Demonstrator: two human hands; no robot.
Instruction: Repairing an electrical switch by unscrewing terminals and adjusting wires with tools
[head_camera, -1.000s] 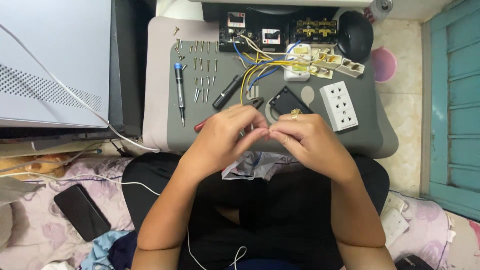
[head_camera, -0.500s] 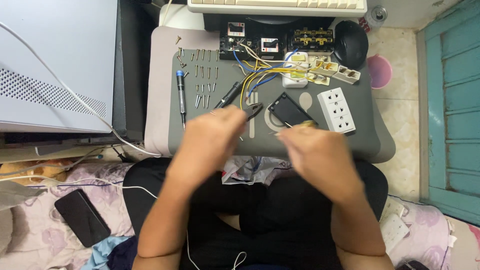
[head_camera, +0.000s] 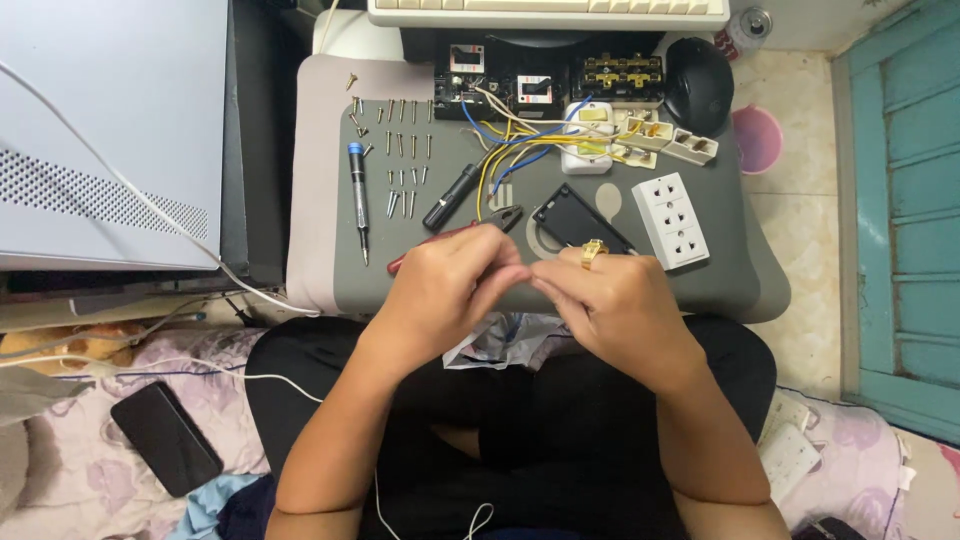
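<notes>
A: We locate the left hand and right hand together at the near edge of the grey work mat. Fingertips meet, curled nearly closed. We cannot tell what they pinch.

B: Containers?

A: We see one, a pink round bowl on the floor; we cannot tell its contents.

B: Nearest tools?

A: Red-handled pliers lie just beyond the left hand, long axis diagonal, jaws pointing far-right. The blue-handled screwdriver lies lengthwise, tip towards us. A row of steel screws lies beside it. The white rectangular socket plate rests right of the hands.
</notes>
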